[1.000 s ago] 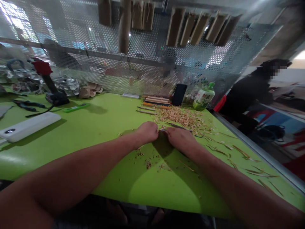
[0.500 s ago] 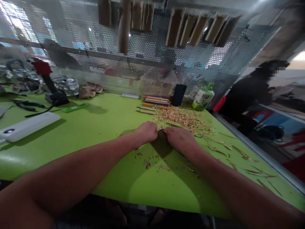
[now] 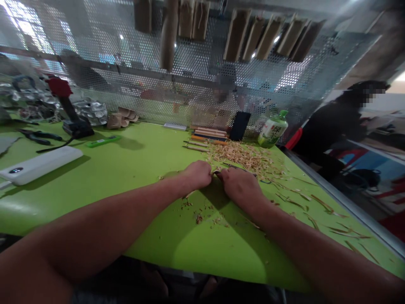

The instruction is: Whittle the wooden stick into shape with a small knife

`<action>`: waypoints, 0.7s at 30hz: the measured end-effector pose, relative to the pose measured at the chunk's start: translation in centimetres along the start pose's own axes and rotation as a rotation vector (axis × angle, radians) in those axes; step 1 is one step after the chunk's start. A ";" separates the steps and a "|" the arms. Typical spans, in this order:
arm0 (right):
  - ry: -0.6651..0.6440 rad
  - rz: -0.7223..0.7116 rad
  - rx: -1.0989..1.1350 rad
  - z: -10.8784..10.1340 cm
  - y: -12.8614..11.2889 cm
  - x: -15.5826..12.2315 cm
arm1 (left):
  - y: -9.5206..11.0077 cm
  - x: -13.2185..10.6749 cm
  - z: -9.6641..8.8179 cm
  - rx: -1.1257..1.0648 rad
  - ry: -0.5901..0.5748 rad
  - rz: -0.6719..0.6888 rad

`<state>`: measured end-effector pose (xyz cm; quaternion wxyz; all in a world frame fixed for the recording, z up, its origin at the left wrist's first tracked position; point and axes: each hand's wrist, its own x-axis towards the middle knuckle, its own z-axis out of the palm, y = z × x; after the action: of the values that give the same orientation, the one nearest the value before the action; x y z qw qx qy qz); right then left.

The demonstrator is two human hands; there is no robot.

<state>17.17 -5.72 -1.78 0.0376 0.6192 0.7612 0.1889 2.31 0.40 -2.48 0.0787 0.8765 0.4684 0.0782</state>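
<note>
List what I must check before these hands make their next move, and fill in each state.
1. Right hand closed on the small dark piece: ok, its tip juts toward the other hand.
2. Left hand holding something securely: cannot tell, the fingers are curled and hide any contents.
3. Green table swept on the near side of the hands: not ok, small wood crumbs lie there.
4. Slim dark tool well away from the hands: not ok, it lies just beyond the right one.
5. Bottle capped: ok, the green cap is on.
</note>
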 end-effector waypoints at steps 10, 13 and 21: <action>-0.141 -0.022 0.053 -0.4 0.3 1.2 | 0.1 0.0 0.1 0.021 0.007 0.023; -0.180 -0.059 0.094 -0.3 0.8 1.6 | 0.0 0.1 0.2 0.019 0.003 0.027; -0.242 -0.088 0.271 0.6 1.9 2.5 | 0.0 0.0 0.1 0.023 0.014 0.034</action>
<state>18.55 -2.82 -1.23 0.0533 0.6029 0.7960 0.0070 2.38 0.38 -2.58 0.0640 0.8847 0.4547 0.0801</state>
